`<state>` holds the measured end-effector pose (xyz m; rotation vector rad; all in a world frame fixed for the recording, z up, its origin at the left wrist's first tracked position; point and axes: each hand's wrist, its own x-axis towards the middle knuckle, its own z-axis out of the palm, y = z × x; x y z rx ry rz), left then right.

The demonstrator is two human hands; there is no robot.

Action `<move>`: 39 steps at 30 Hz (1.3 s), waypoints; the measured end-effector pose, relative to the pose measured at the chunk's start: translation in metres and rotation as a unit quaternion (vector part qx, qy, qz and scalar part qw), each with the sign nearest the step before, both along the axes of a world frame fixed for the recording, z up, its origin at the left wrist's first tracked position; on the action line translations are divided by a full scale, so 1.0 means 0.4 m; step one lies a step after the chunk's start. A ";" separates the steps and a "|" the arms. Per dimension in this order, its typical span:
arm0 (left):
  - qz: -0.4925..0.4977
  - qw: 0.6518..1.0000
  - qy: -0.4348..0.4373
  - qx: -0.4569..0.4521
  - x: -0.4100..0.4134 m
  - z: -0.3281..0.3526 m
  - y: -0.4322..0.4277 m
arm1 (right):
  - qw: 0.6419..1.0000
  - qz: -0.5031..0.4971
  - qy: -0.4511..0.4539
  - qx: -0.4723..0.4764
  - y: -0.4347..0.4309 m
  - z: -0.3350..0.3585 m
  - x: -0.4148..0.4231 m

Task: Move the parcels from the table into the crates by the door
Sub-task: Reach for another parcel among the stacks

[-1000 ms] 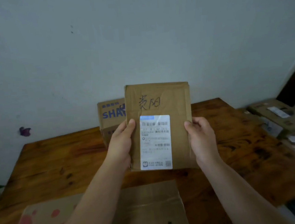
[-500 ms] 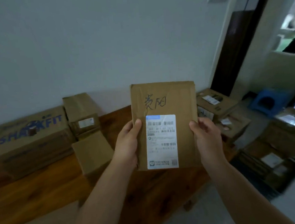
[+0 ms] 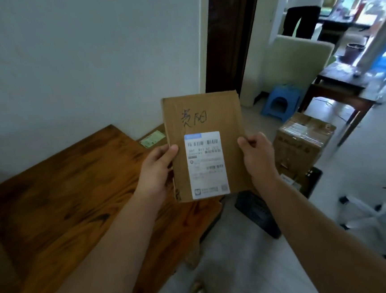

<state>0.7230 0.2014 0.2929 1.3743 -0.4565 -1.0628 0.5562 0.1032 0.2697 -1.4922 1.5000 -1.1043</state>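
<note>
A flat brown cardboard parcel (image 3: 207,112) with handwriting and a white shipping label is held upright in front of me, at the centre of the view. My left hand (image 3: 158,170) grips its left edge, thumb on the front face. My right hand (image 3: 257,157) grips its right edge the same way. The wooden table (image 3: 64,204) lies below and to the left. A dark crate (image 3: 258,213) sits on the floor just beyond the table's corner, partly hidden by my right arm, and another dark crate (image 3: 314,182) holds a taped brown box (image 3: 303,141).
A dark doorway (image 3: 229,35) opens behind the parcel. A blue plastic stool (image 3: 281,101) stands on the floor past it, with a dark wooden table (image 3: 343,86) to the right. A person (image 3: 302,17) stands in the far room. A white chair base (image 3: 380,214) is at lower right.
My view has swung to the right, away from the table and its boxes toward the doorway and the floor. Both hands keep the same hold on the parcel.
</note>
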 end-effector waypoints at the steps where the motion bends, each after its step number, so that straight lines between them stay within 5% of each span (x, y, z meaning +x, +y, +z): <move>1: -0.003 1.000 -0.008 0.002 0.006 -0.008 -0.042 | 1.000 0.001 0.007 0.004 -0.048 -0.007 0.005; 20: 0.094 0.985 -0.055 0.132 0.187 -0.179 -0.666 | 0.979 0.158 0.082 0.099 -0.761 -0.156 0.208; 31: 0.245 0.934 -0.027 0.260 0.117 -0.389 -0.854 | 0.910 0.341 0.184 0.150 -1.022 -0.318 0.246; 39: 0.263 0.883 -0.020 0.389 0.044 -0.591 -0.856 | 0.862 0.382 0.246 0.226 -1.030 -0.521 0.202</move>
